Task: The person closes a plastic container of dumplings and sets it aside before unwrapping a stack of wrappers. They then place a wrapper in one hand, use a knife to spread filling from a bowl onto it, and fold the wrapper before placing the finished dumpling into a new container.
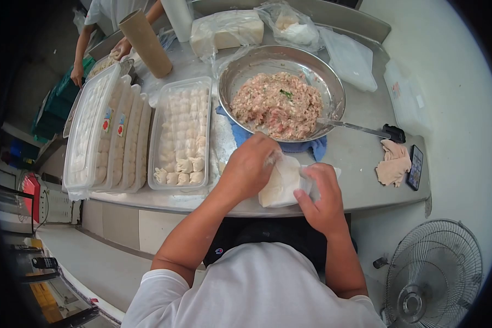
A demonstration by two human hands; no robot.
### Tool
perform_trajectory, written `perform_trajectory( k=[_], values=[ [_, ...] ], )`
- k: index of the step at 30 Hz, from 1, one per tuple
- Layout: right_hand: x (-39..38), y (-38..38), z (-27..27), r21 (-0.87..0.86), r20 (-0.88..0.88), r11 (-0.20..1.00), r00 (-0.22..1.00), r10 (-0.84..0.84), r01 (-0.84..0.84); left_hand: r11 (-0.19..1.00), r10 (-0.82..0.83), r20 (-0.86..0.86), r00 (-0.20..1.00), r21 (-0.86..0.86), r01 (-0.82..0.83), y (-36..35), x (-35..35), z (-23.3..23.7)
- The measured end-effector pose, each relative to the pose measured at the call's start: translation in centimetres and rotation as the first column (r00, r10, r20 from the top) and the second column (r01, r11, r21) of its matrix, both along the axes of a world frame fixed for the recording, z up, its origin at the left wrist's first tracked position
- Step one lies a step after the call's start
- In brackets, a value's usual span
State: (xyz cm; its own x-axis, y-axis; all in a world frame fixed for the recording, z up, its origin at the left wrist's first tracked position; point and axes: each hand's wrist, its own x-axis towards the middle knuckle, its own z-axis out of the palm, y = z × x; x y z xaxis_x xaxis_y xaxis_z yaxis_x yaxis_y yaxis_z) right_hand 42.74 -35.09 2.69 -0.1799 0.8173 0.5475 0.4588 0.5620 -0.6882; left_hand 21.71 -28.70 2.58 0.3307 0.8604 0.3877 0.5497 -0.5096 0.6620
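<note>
My left hand (pixel 252 167) rests on top of a stack of white dumpling wrappers (pixel 281 183) at the table's near edge, fingers curled over the top sheet. My right hand (pixel 323 194) pinches the right side of the same stack. Just beyond stands a large steel bowl (pixel 333 87) of pink minced filling (pixel 276 105), sitting on a blue cloth (pixel 306 147), with a flat spatula (pixel 361 129) leaning on its rim. To the left, a clear plastic tray (pixel 154 136) holds rows of folded dumplings (pixel 183 131).
More filled, stacked trays (pixel 101 131) lie further left. A cardboard tube (pixel 146 44), bagged wrapper blocks (pixel 227 30), a crumpled rag (pixel 393 162) and a phone (pixel 415 167) lie on the steel table. Another person's hands (pixel 120 49) work at the far end. A floor fan (pixel 434 273) stands lower right.
</note>
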Motion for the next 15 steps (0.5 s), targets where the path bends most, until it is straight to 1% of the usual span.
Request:
perform_trajectory(
  k=[1, 2, 3, 4, 5, 6, 7, 8, 9, 10, 11, 12, 13, 14, 15],
  values=[
    [-0.3, 0.3, -1.0, -0.11, 0.003, 0.992, 0.998, -0.066, 0.066, 1.0, 0.006, -0.001, 1.0, 0.003, -0.006, -0.1, 0.0, -0.2],
    [0.3, 0.1, -2.0, -0.205, 0.001, 0.976, 0.997, -0.072, 0.071, 0.981, 0.083, 0.196, 0.977, -0.189, -0.046, -0.2, 0.1, -0.7],
    [0.8, -0.1, -2.2, -0.202, -0.002, 0.978, 0.998, -0.058, 0.056, 0.925, 0.193, 0.367, 0.91, -0.376, -0.045, -0.4, 0.0, -1.0],
    [1.4, -0.6, -2.4, -0.241, 0.069, 0.969, 0.997, -0.033, 0.048, 0.923, 0.206, 0.362, 0.909, -0.38, -0.058, -1.0, -0.2, -1.0],
    [2.0, -0.9, -2.6, -0.282, 0.14, 0.958, 0.99, -0.009, 0.048, 0.934, 0.149, 0.378, 0.914, -0.358, -0.004, -1.7, -0.3, -1.1],
    [2.5, -1.1, -3.1, -0.285, 0.137, 0.957, 0.991, -0.007, 0.046, 0.941, 0.084, 0.394, 0.915, -0.333, 0.057, -2.0, -0.3, -1.1],
    [3.0, -1.3, -3.8, -0.192, 0.189, 0.981, 0.98, 0.063, -0.026, 0.94, 0.081, 0.392, 0.916, -0.336, 0.061, -1.9, -0.3, -1.5],
    [3.5, -1.6, -4.3, -0.104, 0.246, 0.989, 0.961, 0.125, -0.102, 0.974, -0.064, 0.268, 0.961, -0.193, 0.118, -2.0, -0.3, -2.2],
    [4.0, -1.7, -4.3, -0.107, 0.244, 0.989, 0.962, 0.122, -0.098, 0.979, -0.188, 0.119, 0.975, -0.051, 0.195, -1.9, -0.3, -2.2],
    [4.4, -1.7, -4.1, -0.12, 0.272, 0.988, 0.954, 0.129, -0.1, 0.981, -0.189, -0.064, 0.98, -0.046, 0.186, -2.1, -0.2, -2.0],
    [4.6, -1.7, -4.0, -0.137, 0.298, 0.985, 0.944, 0.14, -0.103, 0.981, -0.19, -0.066, 0.98, -0.047, 0.187, -2.1, -0.1, -1.8],
    [4.7, -1.8, -3.6, -0.14, 0.296, 0.985, 0.945, 0.14, -0.102, 0.988, -0.154, -0.087, 0.984, -0.028, 0.152, -2.2, 0.0, -1.7],
    [4.8, -1.9, -3.2, -0.182, 0.264, 0.979, 0.955, 0.135, -0.088, 0.993, -0.119, -0.106, 0.987, -0.008, 0.119, -2.2, 0.1, -1.7],
    [4.8, -1.8, -2.9, -0.223, 0.234, 0.972, 0.964, 0.129, -0.076, 0.993, -0.12, -0.106, 0.987, -0.008, 0.12, -2.1, 0.0, -1.8],
    [4.7, -1.7, -2.8, -0.221, 0.235, 0.972, 0.963, 0.13, -0.077, 0.99, -0.139, -0.131, 0.981, -0.02, 0.138, -1.7, -0.1, -1.9]
  ],
)
